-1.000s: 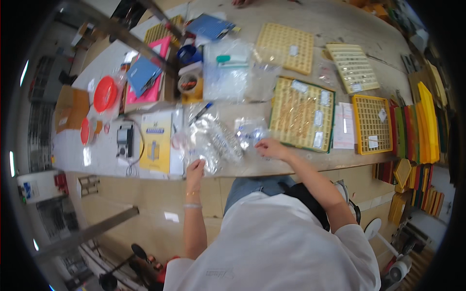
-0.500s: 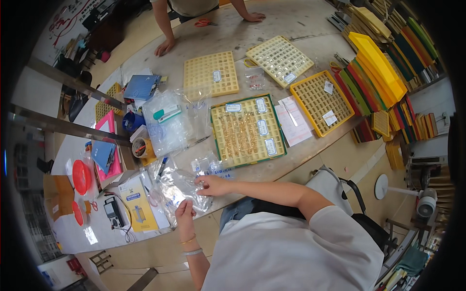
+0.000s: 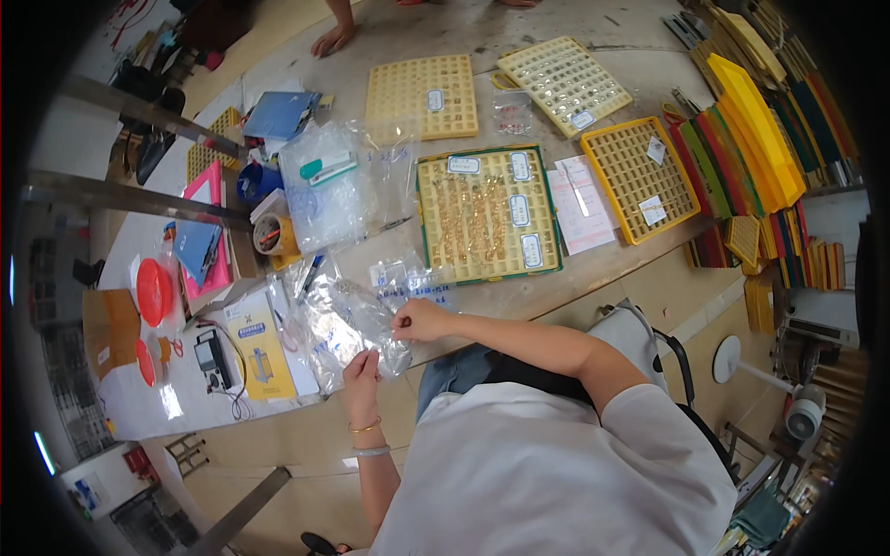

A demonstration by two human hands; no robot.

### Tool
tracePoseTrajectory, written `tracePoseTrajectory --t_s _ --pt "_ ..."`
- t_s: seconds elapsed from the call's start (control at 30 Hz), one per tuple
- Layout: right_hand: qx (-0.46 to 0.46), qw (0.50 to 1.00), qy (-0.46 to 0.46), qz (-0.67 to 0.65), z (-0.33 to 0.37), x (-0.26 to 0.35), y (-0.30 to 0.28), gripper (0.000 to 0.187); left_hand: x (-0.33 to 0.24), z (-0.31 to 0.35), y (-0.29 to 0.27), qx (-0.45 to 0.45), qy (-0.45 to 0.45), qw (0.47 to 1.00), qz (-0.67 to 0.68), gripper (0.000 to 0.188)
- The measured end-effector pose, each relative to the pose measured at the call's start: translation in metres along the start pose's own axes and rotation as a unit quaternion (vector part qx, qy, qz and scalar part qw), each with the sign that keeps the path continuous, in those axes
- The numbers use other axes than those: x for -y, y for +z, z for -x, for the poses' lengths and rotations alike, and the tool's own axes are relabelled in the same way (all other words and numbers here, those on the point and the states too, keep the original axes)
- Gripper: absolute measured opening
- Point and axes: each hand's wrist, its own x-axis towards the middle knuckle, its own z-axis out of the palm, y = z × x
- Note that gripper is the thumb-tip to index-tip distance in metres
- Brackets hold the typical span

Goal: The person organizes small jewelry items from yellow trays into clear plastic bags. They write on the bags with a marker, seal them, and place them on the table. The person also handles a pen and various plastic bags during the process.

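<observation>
A clear plastic bag (image 3: 341, 326) with blue handwriting lies crumpled at the table's near edge, between and beyond my hands. My left hand (image 3: 362, 369), with bangles at the wrist, is closed in a pinch at the bag's near edge. Higher up and to the right, my right hand (image 3: 425, 321) has its fingers closed on the bag's right edge. Beyond the right hand is another clear bag (image 3: 408, 278) with blue writing. Past that sits a green-rimmed compartment tray (image 3: 441, 263) with rows of small gold-coloured pieces and several white labels.
Cream trays (image 3: 394, 79) and a yellow-framed tray (image 3: 687, 201) stand farther back. A stapler (image 3: 331, 168) lies on stacked plastic bags at left, near a multimeter (image 3: 212, 360) and a yellow booklet (image 3: 262, 354). Another person's hand (image 3: 332, 41) rests on the far table.
The whole view has shifted, so the table sits higher in the picture. My hands stay closed at the bag, with the right hand slightly farther right.
</observation>
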Motion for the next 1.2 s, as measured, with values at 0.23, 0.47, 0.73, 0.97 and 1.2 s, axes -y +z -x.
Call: tracePoseTrajectory --t_s 0.23,0.47,0.73,0.97,1.2 --pt "0.086 0.981 0.042 -0.168 -0.023 -0.025 0.013 0.017 0.013 0.001 -0.013 -0.042 -0.012 0.999 -0.005 0.016" --pt "0.031 0.971 0.115 -0.209 -0.04 -0.032 0.025 0.02 0.041 -0.02 -0.021 -0.03 -0.028 0.995 0.093 0.017" --pt "0.013 0.958 0.135 -0.251 -0.048 -0.057 0.03 0.019 0.054 -0.034 -0.026 -0.016 -0.066 0.99 0.122 0.014" --pt "0.017 0.956 0.148 -0.252 -0.049 -0.052 0.031 0.019 0.055 -0.038 -0.029 0.004 -0.034 0.999 -0.018 0.015" --pt "0.029 0.994 0.1 0.022 -0.037 -0.04 0.03 0.023 0.067 -0.042 -0.031 0.021 0.03 0.993 -0.109 0.025"
